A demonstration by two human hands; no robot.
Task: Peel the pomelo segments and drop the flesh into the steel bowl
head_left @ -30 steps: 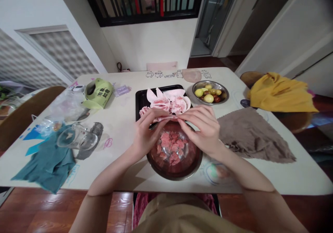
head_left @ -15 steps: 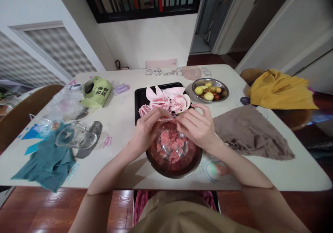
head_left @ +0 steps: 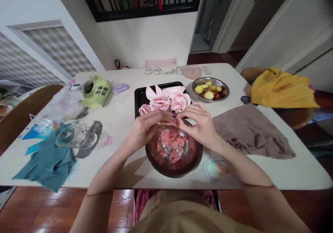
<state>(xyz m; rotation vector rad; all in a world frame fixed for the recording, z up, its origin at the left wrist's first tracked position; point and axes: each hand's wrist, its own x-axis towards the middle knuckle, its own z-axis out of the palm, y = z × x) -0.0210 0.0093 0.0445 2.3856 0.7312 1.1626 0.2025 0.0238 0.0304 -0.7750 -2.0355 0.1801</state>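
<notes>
My left hand (head_left: pixel 151 127) and my right hand (head_left: pixel 200 123) meet above the rear rim of a metal bowl (head_left: pixel 174 173). Between their pinched fingers is a small piece of pink pomelo segment (head_left: pixel 172 122), mostly covered by the fingers. Red pomelo pulp (head_left: pixel 173 144) lies in loose chunks inside the bowl. Just beyond my hands, a black tray (head_left: pixel 140 96) carries pomelo flesh (head_left: pixel 160 103) with pink-white membrane, and thick pale peel (head_left: pixel 173 91) opened out like petals.
A steel bowl of yellow and brown round fruit (head_left: pixel 208 95) stands behind on the right. A brown cloth (head_left: pixel 255 130) and yellow fabric (head_left: pixel 283 89) lie to the right. Leftward are a glass jug (head_left: pixel 75 136), a teal cloth (head_left: pixel 48 162), a green tissue box (head_left: pixel 97 92) and plastic bags (head_left: pixel 63 103).
My right hand's fingers have curled in and shifted slightly, baring part of the bowl's rear rim. Both hands stay pinched over the bowl; everything else looks the same.
</notes>
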